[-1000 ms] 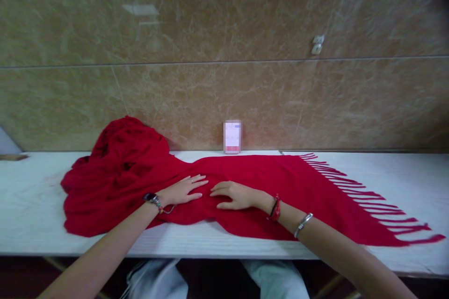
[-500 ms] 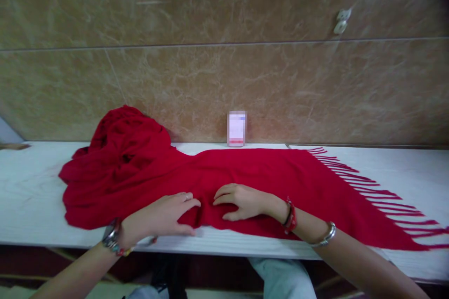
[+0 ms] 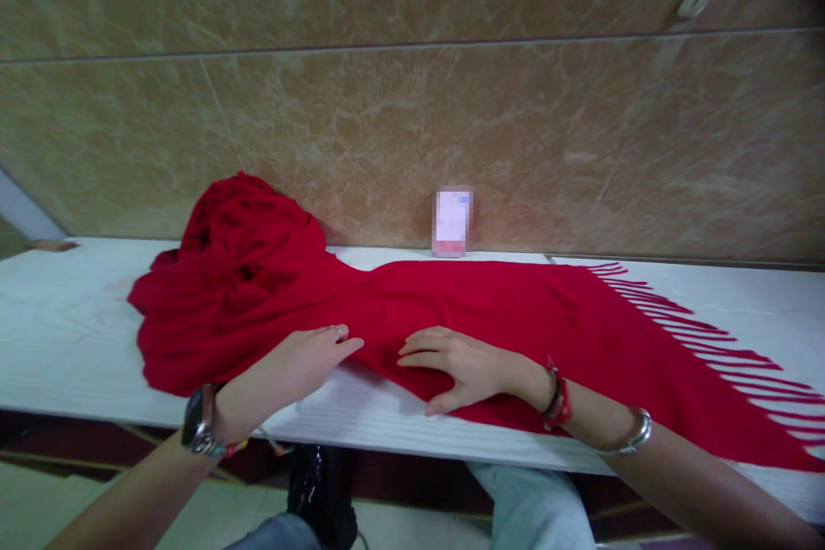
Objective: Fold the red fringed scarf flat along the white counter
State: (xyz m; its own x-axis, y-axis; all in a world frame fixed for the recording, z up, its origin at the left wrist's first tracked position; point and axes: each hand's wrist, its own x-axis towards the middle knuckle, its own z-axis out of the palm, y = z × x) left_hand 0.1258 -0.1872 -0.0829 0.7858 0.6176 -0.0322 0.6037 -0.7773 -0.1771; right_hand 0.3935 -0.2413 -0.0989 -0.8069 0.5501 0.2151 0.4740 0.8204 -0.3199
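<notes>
A red woven scarf with a fringe (image 3: 516, 301) lay along the white wood-grained surface (image 3: 58, 318), bunched up at left, flatter toward the fringed right end. The left hand (image 3: 308, 363) met its near edge, fingers bent; whether they pinched cloth could not be told. The right hand (image 3: 462, 368) rested on the scarf, fingers spread.

dark-faced watch (image 3: 193, 418), beaded bracelet (image 3: 233, 449), red wristband (image 3: 562, 402), silver bangle (image 3: 643, 431), pale trousers (image 3: 538, 507)
</notes>
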